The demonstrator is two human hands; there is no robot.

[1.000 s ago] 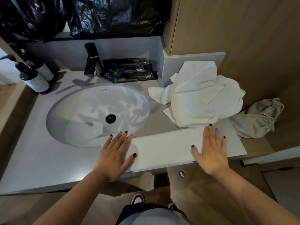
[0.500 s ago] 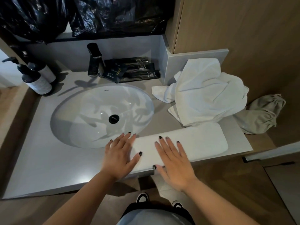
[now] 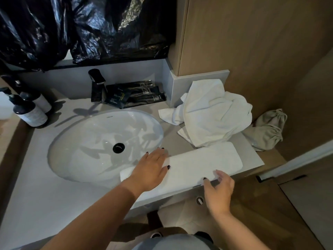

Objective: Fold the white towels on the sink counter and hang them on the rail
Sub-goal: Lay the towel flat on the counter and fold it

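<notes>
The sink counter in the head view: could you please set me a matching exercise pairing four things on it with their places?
Things:
1. folded towel
2. crumpled towel
3. pump bottles
4. grey drawstring bag

Places:
A. far left of the counter
B. along the front edge, under the left hand
C. far right, against the wooden wall
D. back right corner, behind the folded one

Pairs: 1-B, 2-D, 3-A, 4-C
</notes>
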